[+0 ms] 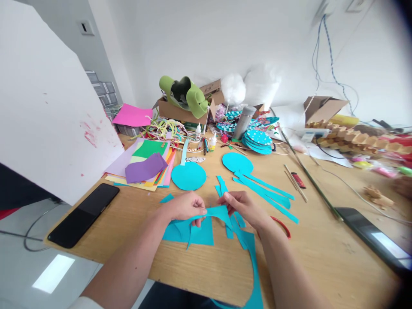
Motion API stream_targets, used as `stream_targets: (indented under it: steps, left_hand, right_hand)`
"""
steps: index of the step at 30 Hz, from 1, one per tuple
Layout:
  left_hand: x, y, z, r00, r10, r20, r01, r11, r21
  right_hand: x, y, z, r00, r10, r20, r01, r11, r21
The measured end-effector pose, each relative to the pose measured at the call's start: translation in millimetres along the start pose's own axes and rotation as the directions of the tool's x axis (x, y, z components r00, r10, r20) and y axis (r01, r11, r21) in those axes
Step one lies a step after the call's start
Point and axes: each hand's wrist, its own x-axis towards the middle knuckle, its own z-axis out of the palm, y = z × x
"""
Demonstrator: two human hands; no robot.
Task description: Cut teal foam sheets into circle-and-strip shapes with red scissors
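Observation:
A turquoise paper scrap (217,212) stretches between my two hands. My left hand (189,208) pinches its left end, thumb and fingers pressed together, over more turquoise pieces on the table. Its other end is pinched by my right hand (240,204), beside short turquoise strips. A curved turquoise offcut (255,274) hangs down toward the table's front edge. Beyond my hands lie two turquoise discs, one at the left (188,176) and one at the right (237,163). Long turquoise strips (270,193) fan out from the right disc. Red scissor handles (285,227) show partly behind my right forearm.
A black phone (84,214) lies at the table's left edge, near stacked coloured paper (146,167). Behind stand a grey bottle (244,123) and a cardboard box (183,113). Sticks (295,183), a long green stem (305,171) and another phone (370,236) are at the right.

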Motion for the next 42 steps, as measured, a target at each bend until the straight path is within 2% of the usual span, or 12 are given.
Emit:
stream_targets:
  steps: [3,10,18,24,27,30,34,37,42]
  left_hand:
    - [-0.1,0.4,-0.7,1.000,-0.004,-0.016,0.004,1.000,-0.025]
    - [1.3,0.1,1.4,1.000,0.006,0.007,-0.005,0.999,-0.046]
    - [0.6,-0.7,1.7,1.000,0.012,0.018,-0.012,0.999,-0.030]
    - [1.4,-2.3,2.4,1.000,0.030,0.009,-0.030,0.999,-0.028]
    - [2.5,-3.2,3.0,1.000,0.026,-0.005,-0.026,0.999,-0.046]
    - [2.8,-3.8,3.1,1.000,0.021,-0.001,-0.021,0.994,-0.109]
    - [1.3,-5.2,-0.8,0.996,0.032,0.079,-0.012,0.970,-0.244]
    - [-0.6,-6.7,-6.0,0.992,0.052,0.119,-0.016,0.958,-0.287]
    - [-3.2,-7.0,-10.6,0.989,0.072,0.126,-0.021,0.930,-0.367]
  right_hand:
    - [1.4,2.5,1.0,1.000,-0.021,0.016,0.021,1.000,0.012]
    - [5.3,6.8,18.7,0.998,-0.035,0.043,0.036,0.999,-0.019]
    - [2.8,3.2,16.2,0.999,-0.008,0.044,0.011,0.998,-0.069]
    - [1.2,4.5,17.6,0.995,-0.022,0.096,0.023,1.000,-0.005]
    - [1.1,2.7,18.0,0.997,-0.020,0.077,0.020,1.000,0.008]
    - [1.0,1.2,16.5,0.999,-0.020,0.045,0.019,1.000,0.013]
    - [0.4,-1.4,9.3,1.000,0.012,0.019,-0.012,1.000,-0.006]
    - [-0.6,-5.5,1.8,1.000,0.020,-0.015,-0.020,1.000,-0.011]
    - [-1.5,-8.0,-7.3,0.998,-0.030,-0.059,0.030,1.000,0.001]
